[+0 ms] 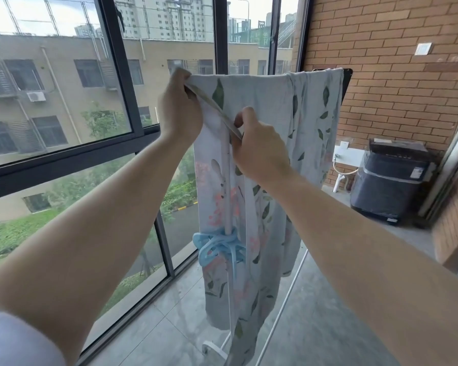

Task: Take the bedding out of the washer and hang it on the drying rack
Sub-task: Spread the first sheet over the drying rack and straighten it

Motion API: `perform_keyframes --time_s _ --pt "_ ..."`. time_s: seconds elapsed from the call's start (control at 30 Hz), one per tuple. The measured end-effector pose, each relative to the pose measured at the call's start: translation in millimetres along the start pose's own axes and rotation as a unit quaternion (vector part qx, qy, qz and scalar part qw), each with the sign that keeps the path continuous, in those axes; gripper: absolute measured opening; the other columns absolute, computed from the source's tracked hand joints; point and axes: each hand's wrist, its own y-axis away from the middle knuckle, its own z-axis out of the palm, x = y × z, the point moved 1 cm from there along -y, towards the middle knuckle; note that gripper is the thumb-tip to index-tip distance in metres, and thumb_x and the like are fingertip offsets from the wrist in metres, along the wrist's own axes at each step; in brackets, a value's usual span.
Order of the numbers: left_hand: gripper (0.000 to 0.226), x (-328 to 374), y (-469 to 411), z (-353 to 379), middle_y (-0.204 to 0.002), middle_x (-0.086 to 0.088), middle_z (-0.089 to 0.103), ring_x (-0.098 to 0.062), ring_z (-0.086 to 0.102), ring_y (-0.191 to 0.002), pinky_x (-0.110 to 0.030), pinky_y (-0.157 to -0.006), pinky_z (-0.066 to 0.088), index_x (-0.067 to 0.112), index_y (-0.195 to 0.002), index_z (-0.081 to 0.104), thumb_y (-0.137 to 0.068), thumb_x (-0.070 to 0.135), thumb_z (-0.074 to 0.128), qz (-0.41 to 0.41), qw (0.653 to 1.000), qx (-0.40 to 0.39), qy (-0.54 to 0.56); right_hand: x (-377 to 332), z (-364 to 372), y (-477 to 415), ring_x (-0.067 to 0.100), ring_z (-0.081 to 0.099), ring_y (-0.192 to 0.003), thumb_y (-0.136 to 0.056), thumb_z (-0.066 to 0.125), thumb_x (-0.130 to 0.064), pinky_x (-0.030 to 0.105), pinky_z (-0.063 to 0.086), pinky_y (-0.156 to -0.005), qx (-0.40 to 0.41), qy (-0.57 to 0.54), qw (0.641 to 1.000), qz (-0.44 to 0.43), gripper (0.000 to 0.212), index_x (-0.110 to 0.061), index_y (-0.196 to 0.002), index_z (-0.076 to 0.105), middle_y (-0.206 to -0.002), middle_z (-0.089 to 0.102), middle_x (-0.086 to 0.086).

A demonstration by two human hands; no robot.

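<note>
A pale blue bedding sheet (265, 107) printed with green leaves and pink flowers hangs over the top bar of a white drying rack (226, 167). My left hand (179, 109) grips the sheet's upper left corner at the bar. My right hand (259, 146) pinches the same edge lower down, so the hem runs taut between both hands. The sheet drapes almost to the floor and hides most of the rack. The dark washer (391, 186) stands at the back right against the brick wall, its lid raised.
Light blue plastic hangers (217, 249) cling to the rack's upright post. Large windows with dark frames (124, 75) run along the left. A brick wall (394, 75) closes the right side. Grey floor tiles (315, 326) stretch below, with the rack's foot (214, 351) near the bottom.
</note>
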Motion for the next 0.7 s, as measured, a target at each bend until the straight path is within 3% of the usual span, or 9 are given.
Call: perform_keyframes --time_s 0.1,0.2,0.27,0.37,0.53,0.7 --pt "0.032 3.8 -1.9 -6.3 -0.076 0.012 0.052 -0.006 0.045 -0.064 -0.015 -0.053 0.032 0.011 -0.113 0.061 -0.095 0.001 0.036 0.020 0.999 0.038 0.001 -6.1 -0.2 -1.1 0.021 0.059 -0.050 -0.103 0.046 -0.026 0.031 0.046 -0.046 0.012 0.000 1.000 -0.011 0.010 -0.018 -0.104 0.043 -0.065 0.057 -0.003" --pt "0.028 6.3 -2.2 -14.9 -0.074 0.017 0.052 -0.005 0.045 -0.066 -0.012 -0.054 0.032 0.007 -0.104 0.065 -0.093 0.003 0.040 0.071 0.996 0.060 0.017 -9.5 -1.4 0.6 0.020 0.054 -0.048 -0.104 0.047 -0.029 0.026 0.033 -0.042 0.027 0.007 0.999 -0.021 0.015 -0.015 -0.106 0.045 -0.062 0.051 -0.005" --pt "0.022 4.9 -1.3 -20.0 -0.074 0.014 0.053 -0.006 0.045 -0.061 -0.012 -0.054 0.033 0.009 -0.097 0.065 -0.095 0.008 0.043 0.079 0.995 0.057 0.016 -11.3 -1.8 2.4 0.022 0.053 -0.048 -0.104 0.046 -0.029 0.026 0.032 -0.042 0.022 0.009 0.999 -0.023 0.015 -0.014 -0.107 0.046 -0.063 0.054 -0.002" --pt "0.017 -2.8 3.6 -25.5 -0.067 0.015 0.048 0.002 0.042 -0.057 -0.012 -0.049 0.032 0.015 -0.084 0.056 -0.098 0.011 0.046 0.063 0.997 0.043 -0.018 -16.0 -0.6 4.1 0.023 0.052 -0.047 -0.104 0.046 -0.026 0.030 0.039 -0.044 0.010 0.005 1.000 -0.018 0.014 -0.014 -0.110 0.045 -0.065 0.054 0.000" --pt "0.027 -17.2 9.0 -42.6 -0.055 0.012 0.035 -0.003 0.031 -0.049 -0.016 -0.045 0.025 0.010 -0.070 0.044 -0.096 0.011 0.046 0.062 0.995 0.064 -0.046 -32.0 0.2 6.4 0.009 0.040 -0.047 -0.105 0.043 -0.023 0.024 0.021 -0.044 0.004 -0.012 1.000 -0.029 0.013 -0.013 -0.112 0.046 -0.069 0.043 -0.009" --pt "0.026 -18.0 12.1 -65.4 -0.054 0.012 0.038 -0.002 0.035 -0.048 -0.016 -0.047 0.024 0.010 -0.070 0.051 -0.095 0.015 0.046 0.074 0.992 0.094 -0.038 -51.3 0.2 8.0 0.021 0.043 -0.047 -0.103 0.044 -0.021 0.025 0.026 -0.044 0.039 -0.011 0.998 -0.057 0.016 -0.010 -0.113 0.049 -0.066 0.045 -0.005"
